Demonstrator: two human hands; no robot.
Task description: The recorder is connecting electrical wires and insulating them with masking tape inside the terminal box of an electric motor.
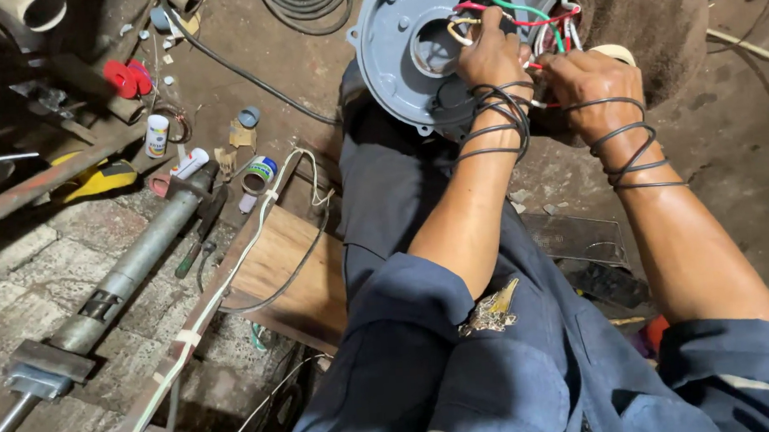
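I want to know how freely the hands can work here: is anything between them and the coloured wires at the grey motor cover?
Nothing visible does. The left hand is already on the wires at the grey motor cover, and the right hand is beside them. Black cords wrap both wrists.

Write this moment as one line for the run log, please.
left hand: on coloured wires at grey motor housing | right hand: beside it, at wires | pipe: on floor

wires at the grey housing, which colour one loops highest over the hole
The green wire: it arcs over the top of the opening in the grey motor housing, above the red wire, while the white wires hang to the right.
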